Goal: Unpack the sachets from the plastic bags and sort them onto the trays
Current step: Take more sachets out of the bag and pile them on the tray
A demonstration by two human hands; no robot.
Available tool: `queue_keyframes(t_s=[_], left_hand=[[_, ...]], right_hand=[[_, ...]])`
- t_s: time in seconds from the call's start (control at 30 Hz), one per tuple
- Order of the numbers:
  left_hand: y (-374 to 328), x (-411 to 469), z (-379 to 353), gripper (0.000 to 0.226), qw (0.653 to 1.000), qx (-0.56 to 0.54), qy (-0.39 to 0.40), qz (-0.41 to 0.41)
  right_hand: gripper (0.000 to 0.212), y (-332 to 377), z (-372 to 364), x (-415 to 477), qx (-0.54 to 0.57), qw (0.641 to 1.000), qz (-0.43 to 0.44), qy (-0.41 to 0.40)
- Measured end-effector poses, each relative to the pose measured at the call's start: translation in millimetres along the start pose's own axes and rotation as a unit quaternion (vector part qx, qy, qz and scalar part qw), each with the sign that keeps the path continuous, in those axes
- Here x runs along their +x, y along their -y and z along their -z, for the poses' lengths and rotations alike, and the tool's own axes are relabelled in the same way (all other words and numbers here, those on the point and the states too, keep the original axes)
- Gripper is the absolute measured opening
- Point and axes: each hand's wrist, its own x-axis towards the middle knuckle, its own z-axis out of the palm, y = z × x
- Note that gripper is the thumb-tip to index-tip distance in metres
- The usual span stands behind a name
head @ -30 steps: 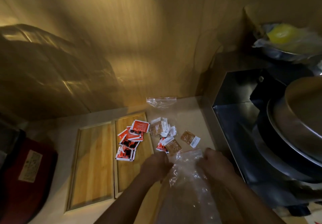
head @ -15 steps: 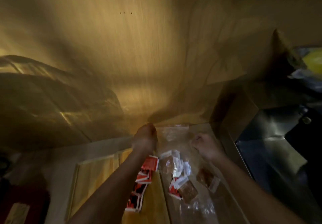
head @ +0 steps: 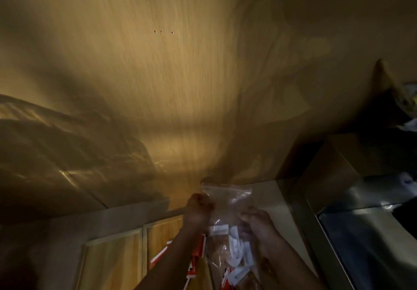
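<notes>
A clear zip-top plastic bag (head: 226,194) stands near the wall at the back of the counter. My left hand (head: 198,210) grips its left side and my right hand (head: 257,225) grips its right side. Below and behind the bag lie brown and white sachets (head: 217,245) on the counter. Red and white sachets (head: 199,250) lie on the right wooden tray (head: 162,233), partly hidden by my left forearm. The left wooden tray (head: 110,263) holds nothing that I can see.
A wood-grain wall (head: 180,86) fills most of the view right behind the bag. A dark metal box or appliance (head: 361,222) borders the counter on the right. The light is dim and the lower counter is cut off.
Both hands moved from the near counter edge to the back by the wall and now hold the bag there. The view has tilted upward, so trays and sachets sit lower in frame.
</notes>
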Motion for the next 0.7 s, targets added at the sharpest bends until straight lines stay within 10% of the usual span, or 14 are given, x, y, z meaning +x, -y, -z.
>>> queue_keyframes(t_s=[0.3, 0.7], left_hand=[[-37, -54, 33, 0.022, 0.973, -0.204, 0.033, -0.101], [-41, -150, 43, 0.020, 0.963, -0.117, 0.045, -0.237]], right_hand=[[0.017, 34, 9, -40, 0.013, 0.994, 0.111, -0.019], [0.011, 19, 56, -122, -0.012, 0.988, 0.155, 0.021]])
